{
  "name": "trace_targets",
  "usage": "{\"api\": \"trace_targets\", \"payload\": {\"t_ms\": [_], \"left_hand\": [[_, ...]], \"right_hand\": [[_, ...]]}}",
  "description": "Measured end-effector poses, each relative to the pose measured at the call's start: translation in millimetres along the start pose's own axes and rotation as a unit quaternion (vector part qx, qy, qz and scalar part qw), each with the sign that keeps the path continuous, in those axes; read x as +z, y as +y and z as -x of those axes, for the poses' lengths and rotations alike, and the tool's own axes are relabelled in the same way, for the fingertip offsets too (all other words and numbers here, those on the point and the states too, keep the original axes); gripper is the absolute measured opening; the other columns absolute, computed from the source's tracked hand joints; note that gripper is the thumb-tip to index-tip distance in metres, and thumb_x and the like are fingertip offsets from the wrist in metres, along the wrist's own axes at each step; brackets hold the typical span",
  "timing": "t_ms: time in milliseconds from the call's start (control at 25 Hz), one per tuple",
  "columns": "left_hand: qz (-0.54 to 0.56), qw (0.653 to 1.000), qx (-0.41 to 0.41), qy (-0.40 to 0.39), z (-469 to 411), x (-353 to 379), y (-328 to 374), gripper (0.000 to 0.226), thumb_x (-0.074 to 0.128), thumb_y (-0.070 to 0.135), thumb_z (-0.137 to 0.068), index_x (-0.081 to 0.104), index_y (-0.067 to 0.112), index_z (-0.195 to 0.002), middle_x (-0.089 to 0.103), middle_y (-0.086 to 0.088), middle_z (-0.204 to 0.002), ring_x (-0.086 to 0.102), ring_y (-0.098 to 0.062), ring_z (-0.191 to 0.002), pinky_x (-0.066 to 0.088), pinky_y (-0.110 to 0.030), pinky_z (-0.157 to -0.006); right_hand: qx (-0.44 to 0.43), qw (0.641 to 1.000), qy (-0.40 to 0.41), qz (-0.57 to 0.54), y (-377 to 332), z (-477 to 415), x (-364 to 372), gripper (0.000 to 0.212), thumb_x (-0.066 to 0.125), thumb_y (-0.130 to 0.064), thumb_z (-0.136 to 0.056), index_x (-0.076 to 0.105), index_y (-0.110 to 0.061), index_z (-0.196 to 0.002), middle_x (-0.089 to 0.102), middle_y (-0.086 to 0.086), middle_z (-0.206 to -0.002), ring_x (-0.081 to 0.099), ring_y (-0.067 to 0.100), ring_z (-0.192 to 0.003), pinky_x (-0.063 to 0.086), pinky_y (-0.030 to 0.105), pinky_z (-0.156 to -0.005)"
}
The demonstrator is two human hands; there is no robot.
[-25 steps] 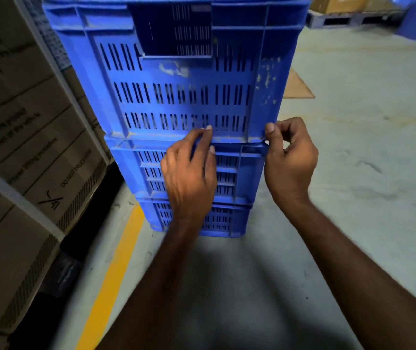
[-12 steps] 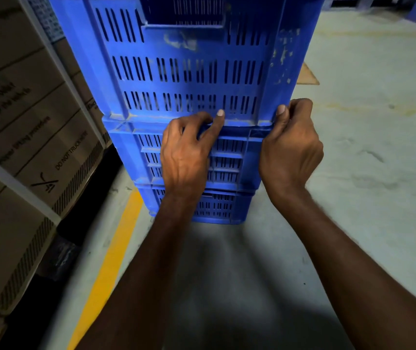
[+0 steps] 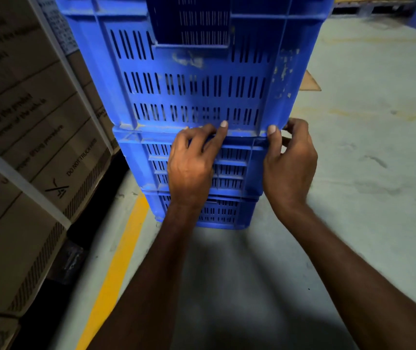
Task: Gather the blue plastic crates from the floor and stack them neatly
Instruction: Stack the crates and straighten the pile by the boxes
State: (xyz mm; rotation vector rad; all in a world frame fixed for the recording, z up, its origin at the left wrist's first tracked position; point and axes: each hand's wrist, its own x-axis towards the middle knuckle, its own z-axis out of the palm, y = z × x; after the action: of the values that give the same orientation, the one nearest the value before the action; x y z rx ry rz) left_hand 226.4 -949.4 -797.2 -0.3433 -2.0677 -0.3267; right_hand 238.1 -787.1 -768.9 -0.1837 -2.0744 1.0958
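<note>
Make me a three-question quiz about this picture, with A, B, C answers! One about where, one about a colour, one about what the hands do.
1. Where are the brown cardboard boxes? A) left of the stack of blue slotted plastic crates B) on top of it C) right of it
2. What colour is the painted floor line? A) red B) white C) yellow
3. The left hand and right hand are: A) hanging free B) gripping the stack C) holding a box
1 A: boxes fill the left side. 2 C: it shows yellow. 3 B: fingers curl at a crate seam.
</note>
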Motion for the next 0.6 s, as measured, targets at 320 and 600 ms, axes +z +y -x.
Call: {"api": "trace_targets", "payload": {"t_ms": [320, 600], "left_hand": [[0.040, 0.998, -0.009, -0.042, -3, -15, -8, 0.054, 0.050, -0.008, -0.082, 0.066, 0.005, -0.131, 0.067, -0.012, -0.124, 0.059, -0.030, -0.119, 0.054, -0.040, -0.096], [0.020, 0.997, -0.066, -0.045, -6, -24, -22, 0.035, 0.069, 0.004, -0.092, 0.069, 0.010, -0.126, 0.070, -0.004, -0.113, 0.061, -0.027, -0.104, 0.054, -0.037, -0.083]], "right_hand": [[0.006, 1.000, -0.004, 0.006, -1, -7, -8, 0.016, 0.056, -0.032, -0.100, 0.062, -0.018, -0.104, 0.065, -0.005, -0.100, 0.065, 0.015, -0.083, 0.056, 0.043, -0.071], [0.051, 0.999, -0.009, -0.010, -5, -4, -9, 0.015, 0.062, -0.035, -0.096, 0.062, -0.023, -0.104, 0.065, -0.007, -0.101, 0.066, 0.013, -0.087, 0.057, 0.044, -0.074]]}}
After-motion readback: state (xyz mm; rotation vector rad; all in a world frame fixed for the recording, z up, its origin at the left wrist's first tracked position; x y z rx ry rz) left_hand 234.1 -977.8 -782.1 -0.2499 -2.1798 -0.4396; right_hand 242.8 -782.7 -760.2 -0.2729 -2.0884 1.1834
